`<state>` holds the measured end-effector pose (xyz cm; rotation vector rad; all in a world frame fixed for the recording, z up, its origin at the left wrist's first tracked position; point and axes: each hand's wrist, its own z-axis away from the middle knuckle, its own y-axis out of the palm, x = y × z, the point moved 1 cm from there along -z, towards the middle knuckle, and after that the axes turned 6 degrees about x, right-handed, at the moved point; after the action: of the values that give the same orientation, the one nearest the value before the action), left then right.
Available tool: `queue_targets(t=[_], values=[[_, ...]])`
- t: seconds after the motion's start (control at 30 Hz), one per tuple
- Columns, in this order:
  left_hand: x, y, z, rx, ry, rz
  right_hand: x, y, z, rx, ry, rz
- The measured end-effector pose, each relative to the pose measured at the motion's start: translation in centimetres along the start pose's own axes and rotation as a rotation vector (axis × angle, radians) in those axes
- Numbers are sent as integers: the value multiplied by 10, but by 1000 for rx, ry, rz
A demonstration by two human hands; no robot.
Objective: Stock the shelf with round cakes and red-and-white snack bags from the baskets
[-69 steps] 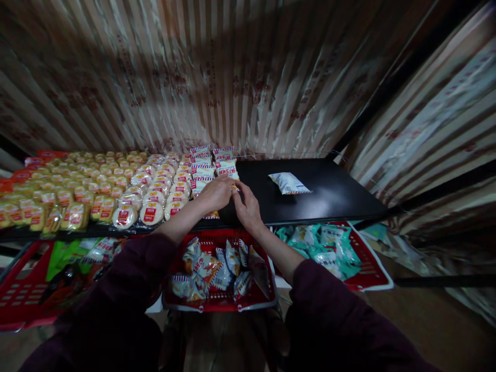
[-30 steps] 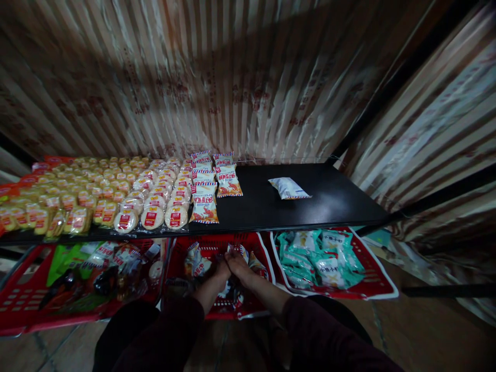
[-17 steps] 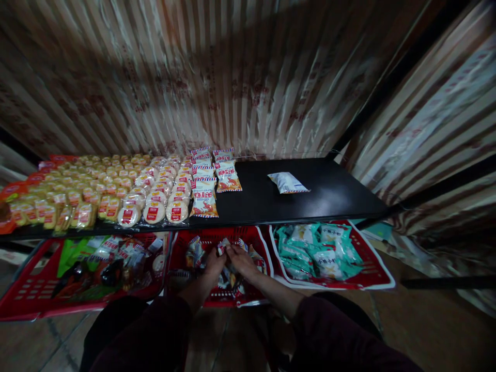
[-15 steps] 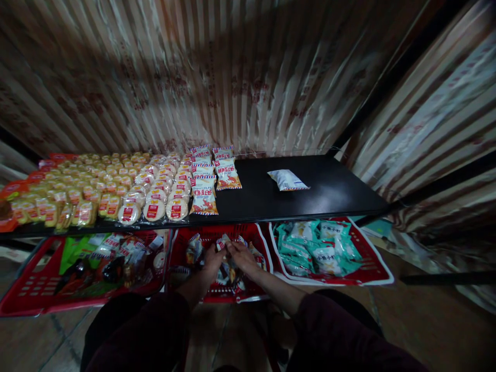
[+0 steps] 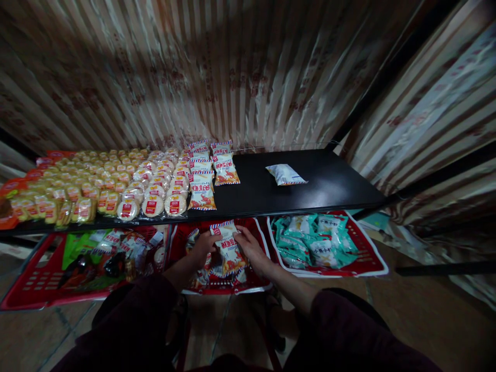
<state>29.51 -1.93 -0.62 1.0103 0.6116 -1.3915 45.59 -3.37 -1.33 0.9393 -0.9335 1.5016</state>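
Note:
A white and orange snack bag (image 5: 229, 247) with a striped top edge is pinched between my two hands, above the middle red basket (image 5: 259, 279). My left hand (image 5: 203, 247) grips its left upper side. On its right upper side, my right hand (image 5: 250, 247) closes on the edge. Several more bags lie partly hidden in that basket beneath my hands. Matching snack bags (image 5: 202, 192) stand in two rows on the black shelf (image 5: 256, 199) just beyond. One white bag (image 5: 285, 174) lies alone on the shelf's right part.
Round white rice crackers (image 5: 153, 204) and yellow packaged cakes (image 5: 83, 209) fill the shelf's left side. A red basket (image 5: 31, 281) with mixed packets stands at left. Teal snack bags (image 5: 327, 250) lie in the right basket (image 5: 372, 258). A striped curtain (image 5: 217, 77) hangs behind.
Half a second ago both hands were down among the bags in the middle basket. Now they hold one bag up, its printed front showing. The camera view has shifted slightly.

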Motion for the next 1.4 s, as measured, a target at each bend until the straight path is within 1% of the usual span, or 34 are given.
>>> queue_targets(t=[0.1,0.17,0.23,0.3,0.37,0.47,0.6,0.7,0.77,0.83,0.93,1.03,1.13,1.23,1.4], values=[[-5,0,-3,31,20,-19,4,1,1,47,-41,-160],[-8,2,-4,43,45,-25,4,0,1,45,-66,-162],[-11,4,-3,80,49,-32,3,-1,1,42,-78,-137],[-13,5,-1,115,38,-49,1,-2,1,36,-64,-141],[-15,7,3,117,33,-50,1,-3,1,34,-51,-175],[-19,11,7,110,41,29,6,-3,0,13,-73,-188],[-28,20,6,92,38,157,18,-2,-5,-54,-123,-176],[-33,23,2,126,80,237,25,-2,-11,-84,-178,-205],[-36,24,-2,146,130,289,29,-1,-15,-86,-219,-232],[-38,24,-7,142,163,331,34,0,-18,-76,-244,-263],[-41,24,-13,125,162,378,43,3,-22,-78,-253,-314],[-46,25,-14,157,166,413,53,5,-25,-96,-239,-356],[-46,25,-12,197,154,429,61,4,-29,-119,-205,-405],[-42,25,-9,201,130,407,66,-1,-35,-154,-186,-443],[-36,25,-5,191,190,313,70,-9,-44,-206,-191,-488]])
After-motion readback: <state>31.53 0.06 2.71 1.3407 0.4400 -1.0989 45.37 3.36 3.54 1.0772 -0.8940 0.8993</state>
